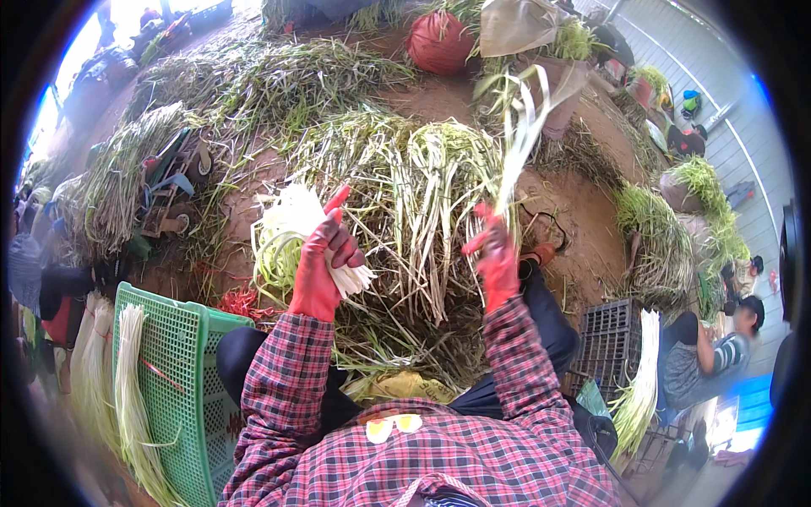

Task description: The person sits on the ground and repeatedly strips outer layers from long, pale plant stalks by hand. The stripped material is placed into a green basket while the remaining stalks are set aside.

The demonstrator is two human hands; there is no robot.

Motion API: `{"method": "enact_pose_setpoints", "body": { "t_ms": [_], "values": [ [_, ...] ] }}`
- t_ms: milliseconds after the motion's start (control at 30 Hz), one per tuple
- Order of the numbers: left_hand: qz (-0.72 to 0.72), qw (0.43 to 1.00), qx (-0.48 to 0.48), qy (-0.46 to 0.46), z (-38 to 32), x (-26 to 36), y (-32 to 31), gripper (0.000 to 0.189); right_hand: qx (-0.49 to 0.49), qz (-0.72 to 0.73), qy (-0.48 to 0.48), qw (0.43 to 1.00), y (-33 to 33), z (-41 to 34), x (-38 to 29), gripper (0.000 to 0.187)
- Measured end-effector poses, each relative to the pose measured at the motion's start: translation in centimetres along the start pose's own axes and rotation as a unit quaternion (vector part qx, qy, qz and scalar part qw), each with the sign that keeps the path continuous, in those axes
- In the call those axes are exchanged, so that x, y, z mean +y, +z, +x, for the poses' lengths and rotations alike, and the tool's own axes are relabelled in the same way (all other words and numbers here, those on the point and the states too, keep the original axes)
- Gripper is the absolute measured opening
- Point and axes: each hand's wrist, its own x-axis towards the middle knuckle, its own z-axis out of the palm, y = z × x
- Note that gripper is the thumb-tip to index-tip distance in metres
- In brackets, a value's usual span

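My left hand (321, 269), in a red glove with the index finger pointing out, is closed around a bunch of pale, peeled stalks (294, 212) with yellow-green leaves. My right hand (495, 253), gloved too and slightly blurred, grips a few long white-green stalks (521, 142) that stick up and away from me. Between and beyond my hands lies a heap of unpeeled leafy stalks (437, 209), brownish at their near ends. Trimmed leaves and husks (405, 342) litter the ground before my lap.
To my left stands a green plastic crate (161, 374), with a bundle of pale stalks (131, 367) against it. A dark crate (605, 342) and another bundle (643, 374) are to my right, near a seated person (716, 355). Farther off are a wheeled cart (177, 184) and a red ball-shaped bundle (440, 43).
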Motion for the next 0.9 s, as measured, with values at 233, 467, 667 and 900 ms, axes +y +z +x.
{"method": "enact_pose_setpoints", "body": {
  "t_ms": [233,467,667,900],
  "values": [
    [0.129,0.984,0.060,-0.110,-1.3,-3.0,-1.5,0.050,-0.040,-0.138,0.171,0.975,0.1,-7.7,9.0,0.034],
    [0.197,0.968,0.099,-0.118,-1.8,-5.8,-3.7,0.047,-0.065,-0.143,0.159,0.975,0.4,-11.6,10.8,0.029],
    [0.264,0.944,0.162,-0.115,-2.4,-8.0,-4.7,0.032,-0.052,-0.349,0.096,0.931,1.1,-12.2,10.9,0.029],
    [0.289,0.927,0.175,-0.165,-2.9,-8.3,-5.1,0.014,-0.089,-0.197,0.201,0.956,2.3,-12.1,9.9,0.041]
  ]
}}
